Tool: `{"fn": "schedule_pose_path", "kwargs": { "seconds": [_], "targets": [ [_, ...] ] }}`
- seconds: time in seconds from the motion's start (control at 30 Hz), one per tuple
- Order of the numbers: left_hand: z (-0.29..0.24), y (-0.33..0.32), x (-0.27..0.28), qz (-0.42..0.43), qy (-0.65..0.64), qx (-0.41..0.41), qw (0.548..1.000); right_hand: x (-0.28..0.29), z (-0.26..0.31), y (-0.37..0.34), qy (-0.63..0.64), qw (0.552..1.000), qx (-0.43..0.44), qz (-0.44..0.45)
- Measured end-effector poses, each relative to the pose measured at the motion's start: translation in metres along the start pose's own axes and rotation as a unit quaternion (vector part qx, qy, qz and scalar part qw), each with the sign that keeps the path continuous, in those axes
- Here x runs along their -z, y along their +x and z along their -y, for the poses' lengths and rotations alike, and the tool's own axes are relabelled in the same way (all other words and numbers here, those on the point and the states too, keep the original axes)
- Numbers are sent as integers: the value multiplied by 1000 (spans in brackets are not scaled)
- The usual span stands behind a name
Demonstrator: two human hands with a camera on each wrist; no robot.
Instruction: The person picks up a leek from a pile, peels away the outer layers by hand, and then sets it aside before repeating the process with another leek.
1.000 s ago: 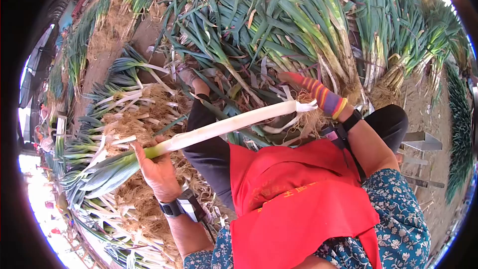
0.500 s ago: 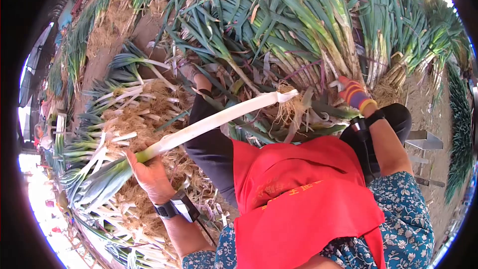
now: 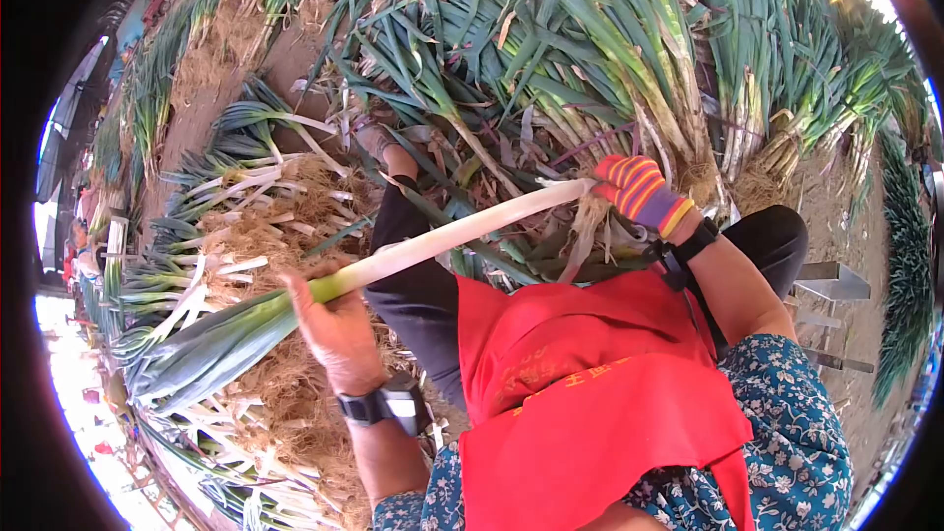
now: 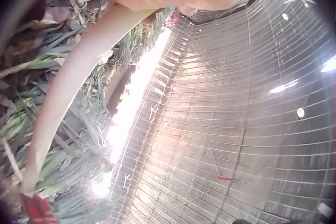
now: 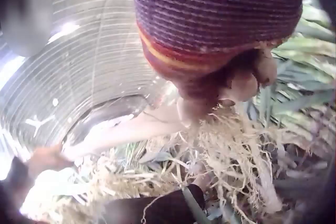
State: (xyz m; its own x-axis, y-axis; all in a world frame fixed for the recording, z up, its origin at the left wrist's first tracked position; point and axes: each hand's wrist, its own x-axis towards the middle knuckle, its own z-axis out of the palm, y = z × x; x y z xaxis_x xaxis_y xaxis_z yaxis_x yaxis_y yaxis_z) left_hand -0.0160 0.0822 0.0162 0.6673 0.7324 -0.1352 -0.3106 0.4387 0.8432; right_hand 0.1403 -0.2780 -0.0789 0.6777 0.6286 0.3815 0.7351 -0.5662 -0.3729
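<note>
A long green onion (image 3: 472, 236) with a thick white shank lies slanted across the front of the person in the head view. My bare left hand (image 3: 339, 329) grips it where the white turns to green, and its leaves (image 3: 211, 349) trail off to the left. At the other end, my right hand (image 3: 644, 195) pinches the root end, wearing a striped glove that leaves the fingertips bare. Pale stringy roots (image 5: 231, 145) hang below those fingertips in the right wrist view. The left wrist view shows the white shank (image 4: 65, 85) running from the left hand down to the striped glove.
Trimmed green onions with brown roots (image 3: 285, 226) are piled at the left. A big heap of untrimmed green onions (image 3: 551, 29) spreads in front, with upright bundles (image 3: 747, 69) at right. A metal stand (image 3: 834, 280) is beside the right knee. A red apron (image 3: 590, 403) covers the lap.
Half a second ago the right hand was off to the right, away from the onion; now it is back left, holding the root end. The left hand has shifted slightly right, still gripping.
</note>
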Motion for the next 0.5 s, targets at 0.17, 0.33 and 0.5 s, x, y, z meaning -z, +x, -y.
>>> {"fn": "schedule_pose_path", "kwargs": {
  "seconds": [0.17, 0.33, 0.5],
  "targets": [
    [-5, 11, 7, 42, -31, -48, 997, 6, -84, -72, -267, 903, -253, 221],
    [-10, 18, -19, 117, -42, -38, 992, 17, -29, -16, -312, 929, -48, 195],
    [26, -5, -40, 150, -32, -11, 988, 22, 110, 90, 35, 988, 127, 85]
  ]
}}
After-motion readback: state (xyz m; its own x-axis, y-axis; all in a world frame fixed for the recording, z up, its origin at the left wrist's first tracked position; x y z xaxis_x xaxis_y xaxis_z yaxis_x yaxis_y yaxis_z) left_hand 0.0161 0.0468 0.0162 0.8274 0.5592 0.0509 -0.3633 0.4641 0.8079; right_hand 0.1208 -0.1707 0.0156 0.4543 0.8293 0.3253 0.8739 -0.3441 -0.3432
